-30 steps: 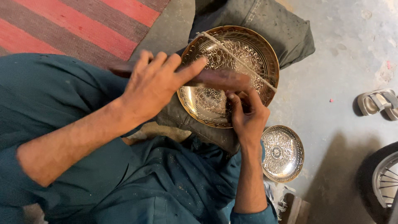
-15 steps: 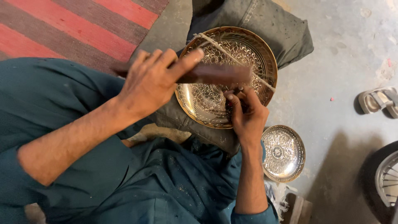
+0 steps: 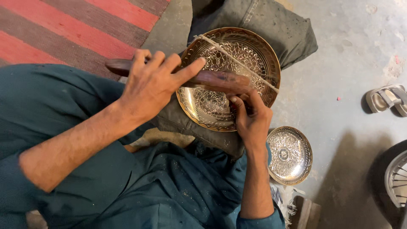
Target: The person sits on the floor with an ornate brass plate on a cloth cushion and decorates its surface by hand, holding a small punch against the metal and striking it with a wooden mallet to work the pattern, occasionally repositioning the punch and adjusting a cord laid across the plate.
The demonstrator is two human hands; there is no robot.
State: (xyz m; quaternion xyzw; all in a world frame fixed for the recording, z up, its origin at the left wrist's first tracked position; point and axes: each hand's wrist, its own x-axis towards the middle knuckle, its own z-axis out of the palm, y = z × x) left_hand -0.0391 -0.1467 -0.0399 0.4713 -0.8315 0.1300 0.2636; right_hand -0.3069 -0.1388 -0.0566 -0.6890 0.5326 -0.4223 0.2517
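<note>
A round engraved brass plate (image 3: 250, 46) lies on a grey padded cloth (image 3: 280, 25) in front of my lap, with a pale string (image 3: 237, 59) stretched across it. My left hand (image 3: 152, 85) grips a dark wooden stick (image 3: 216, 79), held level over the plate's near half. My right hand (image 3: 252, 118) rests at the plate's near right rim. Its fingers pinch a small tool against the metal, just under the stick's end. The tool is mostly hidden by the fingers.
A smaller engraved silver dish (image 3: 289, 154) sits on the concrete floor to the right of my right wrist. A grey sandal (image 3: 386, 98) and part of a wheel (image 3: 396, 178) are at the right edge. A red striped rug (image 3: 63, 29) lies at the upper left.
My left hand and the wooden stick have dipped slightly toward the plate. My right hand stays at the same spot on the rim.
</note>
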